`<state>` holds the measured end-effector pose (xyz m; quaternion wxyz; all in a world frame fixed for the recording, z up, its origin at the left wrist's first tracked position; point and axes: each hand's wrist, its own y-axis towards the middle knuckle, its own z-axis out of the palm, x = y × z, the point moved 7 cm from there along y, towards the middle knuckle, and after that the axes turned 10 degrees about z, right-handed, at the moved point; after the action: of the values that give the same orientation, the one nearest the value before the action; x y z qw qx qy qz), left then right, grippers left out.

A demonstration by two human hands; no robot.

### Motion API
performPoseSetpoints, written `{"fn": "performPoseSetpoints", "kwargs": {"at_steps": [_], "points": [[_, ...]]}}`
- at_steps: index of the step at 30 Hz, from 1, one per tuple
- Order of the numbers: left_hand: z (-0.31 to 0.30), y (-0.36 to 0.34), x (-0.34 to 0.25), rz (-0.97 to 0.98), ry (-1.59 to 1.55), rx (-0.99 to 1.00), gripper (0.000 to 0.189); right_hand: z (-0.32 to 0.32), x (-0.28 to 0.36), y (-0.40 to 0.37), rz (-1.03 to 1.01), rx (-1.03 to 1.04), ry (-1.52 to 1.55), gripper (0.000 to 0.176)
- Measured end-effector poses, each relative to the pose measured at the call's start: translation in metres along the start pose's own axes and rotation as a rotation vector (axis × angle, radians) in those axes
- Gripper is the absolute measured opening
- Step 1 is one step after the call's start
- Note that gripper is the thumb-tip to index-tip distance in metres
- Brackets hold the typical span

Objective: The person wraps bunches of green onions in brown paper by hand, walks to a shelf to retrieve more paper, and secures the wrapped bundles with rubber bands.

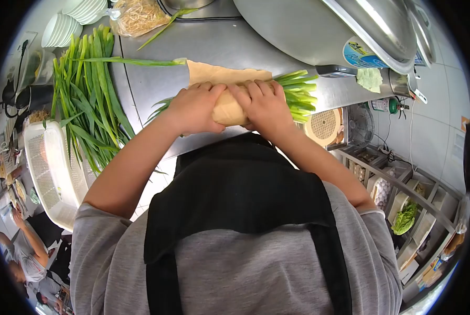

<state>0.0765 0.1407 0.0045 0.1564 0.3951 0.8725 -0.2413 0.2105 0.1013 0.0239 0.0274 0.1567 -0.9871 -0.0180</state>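
Observation:
A bundle of green onions (299,94) lies across the metal counter near its front edge, with brown paper (230,108) wrapped around its middle. My left hand (198,107) grips the left part of the wrapped bundle, fingers over the top. On the right part, my right hand (264,107) is closed around the paper in the same way. Pale cut ends stick out to the right, and darker leaf tips show left of my left hand. A loose flap of the paper lies flat on the counter behind my hands.
A large pile of green onions (90,89) lies at the left, beside a white plastic basket (48,173). Stacked white bowls (61,30) and a bag of dry shreds (139,17) stand behind. A big metal basin (293,31) fills the back right. Other people are at the lower left.

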Motion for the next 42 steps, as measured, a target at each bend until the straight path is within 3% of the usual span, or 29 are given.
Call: {"fn": "performPoseSetpoints", "kwargs": {"at_steps": [1, 3, 4, 5, 6, 8, 12, 14, 18, 21, 23, 27, 29, 33, 37, 39, 41, 42], "points": [[0.000, 0.004, 0.005, 0.015, -0.047, 0.019, 0.085, -0.002, -0.004, 0.007, 0.002, -0.003, -0.004, 0.094], [-0.007, 0.015, 0.013, 0.035, -0.095, 0.034, 0.085, 0.006, -0.007, 0.018, -0.008, 0.192, 0.007, 0.091], [-0.008, 0.020, 0.017, 0.035, -0.165, 0.133, 0.085, 0.002, -0.010, 0.027, -0.010, 0.191, 0.002, 0.091], [-0.006, 0.023, 0.020, 0.033, -0.236, 0.234, 0.086, 0.004, -0.012, 0.034, 0.016, 0.329, 0.056, 0.087], [-0.009, 0.027, 0.024, 0.031, -0.238, 0.229, 0.086, 0.007, -0.014, 0.040, 0.040, 0.466, 0.111, 0.082], [-0.005, 0.032, 0.029, 0.035, -0.223, 0.359, 0.092, 0.007, -0.015, 0.050, 0.041, 0.529, 0.114, 0.082], [-0.015, 0.033, 0.037, 0.103, -0.096, 0.196, 0.099, 0.004, -0.017, 0.064, 0.042, 0.703, 0.136, 0.085], [-0.023, 0.033, 0.044, 0.076, 0.011, -0.022, 0.108, 0.009, -0.020, 0.073, 0.015, 0.741, 0.156, 0.087], [-0.037, 0.039, 0.060, 0.047, -0.147, -0.060, 0.113, 0.014, -0.022, 0.087, -0.015, 0.869, 0.193, 0.097], [-0.038, 0.046, 0.068, -0.042, -0.099, 0.069, 0.115, 0.022, -0.026, 0.098, -0.062, 0.813, 0.164, 0.103], [-0.037, 0.045, 0.072, -0.116, -0.203, 0.113, 0.099, 0.024, -0.028, 0.102, -0.061, 0.836, 0.166, 0.104], [-0.031, 0.039, 0.070, -0.118, -0.212, 0.240, 0.092, 0.032, -0.032, 0.106, -0.052, 0.862, 0.184, 0.111], [-0.041, 0.035, 0.065, 0.095, -0.096, -0.185, 0.079, 0.025, -0.027, 0.102, -0.058, 0.880, 0.163, 0.107], [-0.038, 0.019, 0.037, -0.050, -0.047, -0.056, 0.074, 0.026, -0.027, 0.096, -0.099, 0.803, 0.180, 0.096], [-0.031, -0.004, 0.012, -0.137, 0.154, -0.291, 0.061, 0.014, -0.021, 0.080, -0.115, 0.659, 0.235, 0.085], [-0.019, -0.020, -0.007, -0.177, 0.200, -0.397, 0.056, 0.001, -0.017, 0.064, -0.029, 0.617, 0.226, 0.077], [-0.025, -0.055, -0.052, -0.030, 0.508, -0.925, 0.047, -0.003, -0.011, 0.046, -0.060, 0.486, 0.209, 0.075], [-0.011, -0.069, -0.066, 0.062, 0.499, -0.956, 0.044, -0.007, -0.010, 0.040, -0.039, 0.430, 0.170, 0.075]]}}
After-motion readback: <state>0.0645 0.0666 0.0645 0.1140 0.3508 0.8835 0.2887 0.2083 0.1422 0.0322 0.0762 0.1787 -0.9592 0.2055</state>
